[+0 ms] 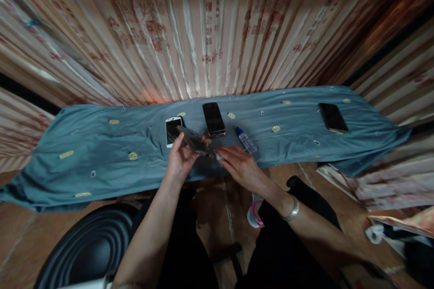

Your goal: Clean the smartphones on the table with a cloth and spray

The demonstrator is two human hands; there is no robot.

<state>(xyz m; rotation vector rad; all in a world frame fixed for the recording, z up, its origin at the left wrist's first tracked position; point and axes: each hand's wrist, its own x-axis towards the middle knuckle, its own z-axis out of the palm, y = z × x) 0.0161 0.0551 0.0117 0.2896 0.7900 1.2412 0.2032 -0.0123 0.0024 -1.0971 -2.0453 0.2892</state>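
Left hand [179,159] raised, gripping tilted phone [195,141], right hand [239,167] palm-down, fingers apparently pinching its lower end, three more phones on cloth [101,153], one small bottle [246,140].

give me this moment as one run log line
left hand: holds dark phone | right hand: at its lower end | on blue cloth: white phone, small bottle
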